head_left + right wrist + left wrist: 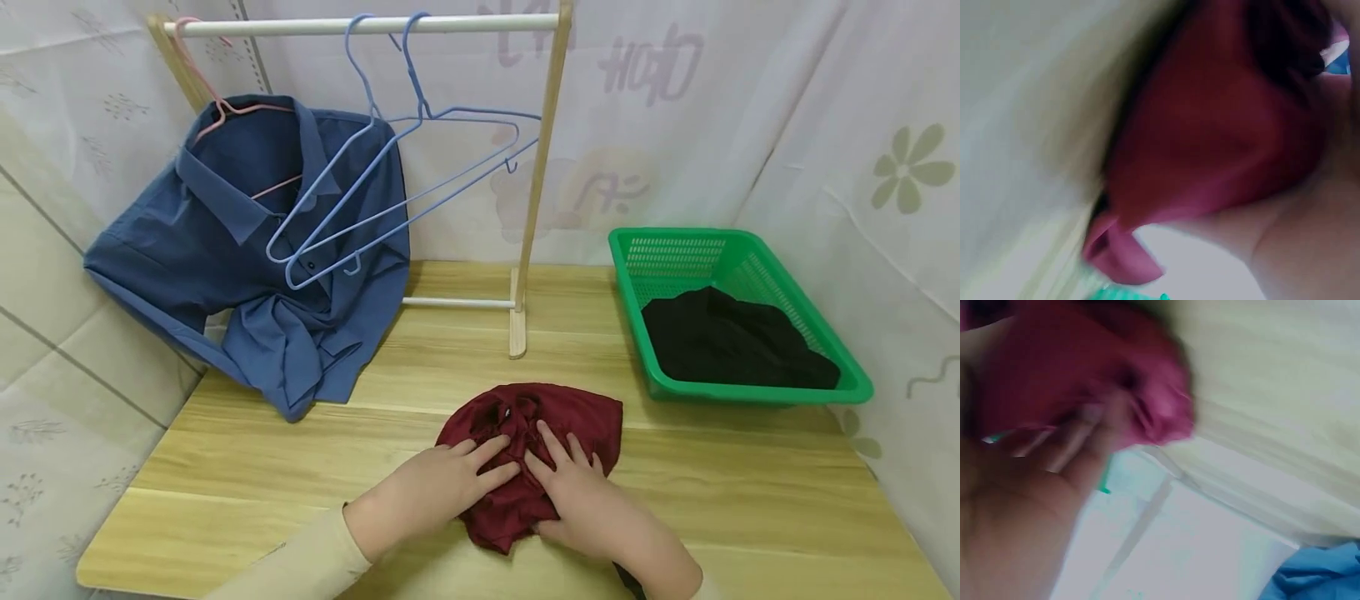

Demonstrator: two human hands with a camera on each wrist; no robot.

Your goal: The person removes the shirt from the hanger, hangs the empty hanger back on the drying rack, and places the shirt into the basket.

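Note:
A crumpled maroon garment [570, 417] of smooth cloth lies bunched on the table in the head view, a dark opening at its top. My left hand [438, 483] rests on its left side with fingers extended across the folds. From the right, my right hand [592, 500] lies on the same cloth, its fingers spread. In the left wrist view, the fingertips of the left hand [1054, 469] touch the maroon garment [1154, 400]. Blur in the right wrist view leaves the garment [1197, 144] beside part of the right hand [1310, 231]; its fingertips are hidden there.
A wooden rack with a white rail [480, 23] stands behind, holding blue hangers [420, 125] and a blue shirt [240, 242] on a pink hanger [217, 104]. A green basket [637, 333] on the right contains black cloth [735, 342]. Everything stands on a wood-grain table [750, 492].

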